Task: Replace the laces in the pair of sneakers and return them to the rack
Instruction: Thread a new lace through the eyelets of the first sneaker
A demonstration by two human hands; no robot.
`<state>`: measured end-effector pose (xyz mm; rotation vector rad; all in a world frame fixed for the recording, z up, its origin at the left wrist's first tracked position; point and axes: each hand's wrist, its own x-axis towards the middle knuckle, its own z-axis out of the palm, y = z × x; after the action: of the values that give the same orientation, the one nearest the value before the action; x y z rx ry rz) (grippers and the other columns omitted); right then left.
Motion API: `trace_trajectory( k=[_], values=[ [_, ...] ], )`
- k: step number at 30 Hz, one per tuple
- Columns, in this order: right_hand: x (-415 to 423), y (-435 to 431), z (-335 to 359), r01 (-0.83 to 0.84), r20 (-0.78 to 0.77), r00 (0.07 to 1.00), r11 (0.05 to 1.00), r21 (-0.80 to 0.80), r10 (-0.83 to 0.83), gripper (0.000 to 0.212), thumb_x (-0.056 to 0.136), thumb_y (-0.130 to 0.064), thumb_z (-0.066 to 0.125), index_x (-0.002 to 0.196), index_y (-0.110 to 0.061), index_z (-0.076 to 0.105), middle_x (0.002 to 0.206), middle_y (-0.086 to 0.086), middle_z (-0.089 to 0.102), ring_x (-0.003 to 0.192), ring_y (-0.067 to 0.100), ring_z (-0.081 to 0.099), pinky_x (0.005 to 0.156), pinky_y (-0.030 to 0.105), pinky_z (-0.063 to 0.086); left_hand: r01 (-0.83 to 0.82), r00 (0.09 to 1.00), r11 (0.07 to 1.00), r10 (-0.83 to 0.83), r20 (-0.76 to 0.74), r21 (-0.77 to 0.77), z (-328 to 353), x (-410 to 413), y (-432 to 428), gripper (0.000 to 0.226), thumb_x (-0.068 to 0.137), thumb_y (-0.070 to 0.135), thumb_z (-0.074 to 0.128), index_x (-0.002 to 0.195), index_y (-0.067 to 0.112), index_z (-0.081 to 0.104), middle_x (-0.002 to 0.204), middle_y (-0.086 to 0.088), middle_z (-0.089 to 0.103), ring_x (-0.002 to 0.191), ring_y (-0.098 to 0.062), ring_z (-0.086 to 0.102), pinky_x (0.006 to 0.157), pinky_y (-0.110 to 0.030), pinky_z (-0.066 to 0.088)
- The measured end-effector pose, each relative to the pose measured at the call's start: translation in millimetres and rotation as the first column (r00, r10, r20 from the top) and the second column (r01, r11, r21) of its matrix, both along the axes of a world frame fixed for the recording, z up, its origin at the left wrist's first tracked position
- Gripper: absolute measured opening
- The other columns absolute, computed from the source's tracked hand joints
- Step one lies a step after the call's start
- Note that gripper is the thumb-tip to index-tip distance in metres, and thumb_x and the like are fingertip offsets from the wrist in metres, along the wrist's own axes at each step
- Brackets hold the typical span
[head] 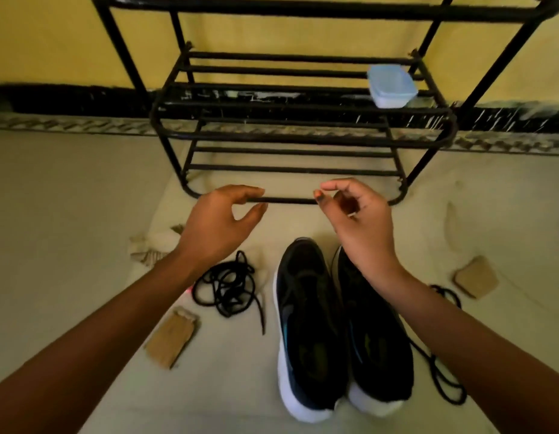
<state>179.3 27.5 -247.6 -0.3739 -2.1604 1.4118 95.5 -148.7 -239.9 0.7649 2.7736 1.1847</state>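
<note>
My left hand (218,220) and right hand (356,214) are loosely curled and empty. The black white-soled sneakers (309,324) lie under my right wrist, toes toward the black metal rack (303,136). The tangled black lace (228,289) is nearer my left.

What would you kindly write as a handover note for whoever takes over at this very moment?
Left hand: open, raised, nothing in its grip.
Right hand: raised, fingers loosely curled, holding nothing.
Pair of sneakers: side by side on the floor, toes toward the rack.
Tangled black lace lies to their left, a second lace to their right.
Done: unclear whether the sneakers are laced.
Left: finish any lacing and set the pair on the rack.
</note>
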Motion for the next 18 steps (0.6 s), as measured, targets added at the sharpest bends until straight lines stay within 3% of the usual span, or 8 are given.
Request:
trace_trajectory(
  k=[3, 6, 10, 14, 16, 18],
  values=[
    [12, -25, -11, -0.041, 0.001, 0.999, 0.999, -0.002, 0.041, 0.011, 0.086, -0.019, 0.067, 0.097, -0.018, 0.068, 0.072, 0.0, 0.061, 0.062, 0.003, 0.052, 0.062, 0.014, 0.043, -0.058, 0.994, 0.998, 0.061, 0.095, -0.029, -19, 7, -23, 0.02, 0.087, 0.026, 0.063, 0.105, 0.022, 0.07, 0.098, 0.014, 0.066, 0.089, -0.006, 0.063, 0.082, -0.02, 0.046],
    [24, -43, -22, -0.08, 0.014, 0.997, 0.997, -0.005, 0.08, 0.012, 0.085, -0.016, 0.067, 0.097, -0.017, 0.068, 0.072, 0.002, 0.06, 0.062, 0.003, 0.052, 0.062, 0.013, 0.043, -0.051, 0.98, 0.986, 0.08, 0.183, -0.157, -43, 11, -40, 0.013, 0.088, 0.025, 0.062, 0.097, 0.021, 0.07, 0.089, 0.011, 0.065, 0.085, -0.012, 0.065, 0.082, -0.026, 0.05],
    [39, -59, -40, -0.116, 0.068, 0.991, 0.993, 0.002, 0.115, 0.013, 0.084, -0.011, 0.068, 0.097, -0.014, 0.068, 0.075, 0.005, 0.062, 0.064, 0.004, 0.053, 0.063, 0.015, 0.044, -0.026, 0.968, 0.913, 0.124, 0.218, -0.406, -72, 19, -58, 0.015, 0.089, 0.027, 0.057, 0.097, 0.025, 0.069, 0.098, -0.001, 0.069, 0.092, -0.022, 0.065, 0.08, -0.029, 0.049],
    [47, -69, -53, -0.141, 0.141, 0.981, 0.99, 0.025, 0.136, 0.016, 0.084, -0.007, 0.067, 0.098, -0.015, 0.068, 0.077, 0.002, 0.064, 0.065, 0.007, 0.056, 0.064, 0.014, 0.047, 0.2, 0.964, 0.848, -0.08, 0.254, -0.49, -95, 28, -60, 0.036, 0.094, 0.016, 0.049, 0.127, 0.027, 0.056, 0.12, 0.001, 0.062, 0.106, -0.018, 0.06, 0.09, -0.027, 0.047],
    [49, -71, -57, -0.165, 0.176, 0.973, 0.984, 0.065, 0.152, 0.016, 0.084, -0.007, 0.066, 0.099, -0.015, 0.068, 0.08, 0.003, 0.066, 0.068, 0.009, 0.059, 0.065, 0.014, 0.048, 0.29, 0.957, 0.747, -0.238, 0.167, -0.598, -104, 31, -53, 0.052, 0.094, 0.011, 0.048, 0.141, 0.029, 0.038, 0.13, -0.001, 0.052, 0.115, -0.02, 0.054, 0.09, -0.029, 0.045],
    [51, -73, -58, -0.184, 0.214, 0.964, 0.978, 0.098, 0.16, 0.016, 0.085, -0.008, 0.065, 0.099, -0.015, 0.069, 0.083, 0.002, 0.067, 0.07, 0.009, 0.061, 0.067, 0.016, 0.05, 0.266, 0.949, 0.661, -0.308, 0.069, -0.702, -107, 30, -44, 0.062, 0.093, 0.01, 0.05, 0.146, 0.03, 0.027, 0.134, -0.004, 0.045, 0.12, -0.023, 0.047, 0.089, -0.032, 0.044]
  ],
)
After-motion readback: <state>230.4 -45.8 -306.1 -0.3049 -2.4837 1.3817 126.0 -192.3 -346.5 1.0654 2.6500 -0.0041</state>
